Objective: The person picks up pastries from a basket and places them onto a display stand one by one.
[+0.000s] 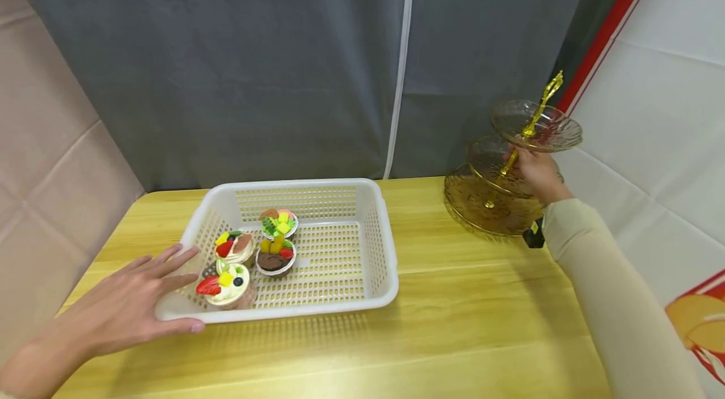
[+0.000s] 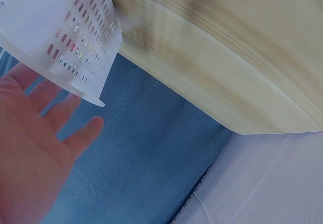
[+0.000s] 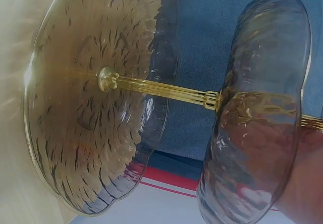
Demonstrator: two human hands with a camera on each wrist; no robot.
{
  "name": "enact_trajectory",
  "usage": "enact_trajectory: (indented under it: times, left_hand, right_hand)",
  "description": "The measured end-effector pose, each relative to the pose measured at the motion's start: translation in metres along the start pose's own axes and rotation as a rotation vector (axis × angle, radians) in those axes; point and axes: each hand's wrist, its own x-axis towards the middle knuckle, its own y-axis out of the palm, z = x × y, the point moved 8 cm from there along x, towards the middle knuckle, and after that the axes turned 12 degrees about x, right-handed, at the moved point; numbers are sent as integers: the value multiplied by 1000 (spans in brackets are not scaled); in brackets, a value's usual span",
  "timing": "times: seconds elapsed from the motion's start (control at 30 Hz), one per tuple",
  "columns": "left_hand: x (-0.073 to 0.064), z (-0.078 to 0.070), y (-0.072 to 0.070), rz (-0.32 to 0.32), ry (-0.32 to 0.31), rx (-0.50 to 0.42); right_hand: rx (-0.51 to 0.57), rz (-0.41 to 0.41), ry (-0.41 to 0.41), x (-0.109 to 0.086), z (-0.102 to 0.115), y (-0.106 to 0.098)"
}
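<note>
Where the work lies nearest, the left hand (image 1: 133,292) is placed at the left end of the white basket (image 1: 294,312), its fingers straight and spread; whether the rim is touched cannot be told. The basket is set on the tabletop (image 1: 464,336), with four cupcakes (image 1: 275,260) grouped in its left half. Farther off, at the rear right, the three-tier stand (image 1: 503,173) is located. Its gold stem (image 3: 161,90) is gripped by the right hand (image 1: 537,174) between the top dish (image 1: 557,136) and the middle dish (image 1: 479,160).

For sound handling, force should be applied through the stem alone, never through a dish edge. The stand should be held level and any shift made slowly, since so tall a form is judged liable to tip.

The cupcakes are topped with cream, chocolate and coloured fruit pieces. The dishes are transparent, brown-tinted, rippled and gold-edged, and are graded from a wide base upward. The stem is ribbed and is capped by an ornate handle (image 1: 551,89). Beyond, a grey curtain (image 1: 283,72) is hung.
</note>
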Motion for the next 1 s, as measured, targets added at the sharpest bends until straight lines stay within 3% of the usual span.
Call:
enact_trajectory:
  times: [0.5, 0.7, 1.0]
  left_hand:
    - [-1, 1, 4, 27, -24, 0]
    - [0, 1, 6, 25, -30, -2]
    - [2, 0, 6, 33, -39, -13]
  right_hand:
    - [56, 13, -81, -3, 11, 15]
    - [152, 31, -90, -7, 10, 22]
    - [309, 167, -115, -14, 15, 42]
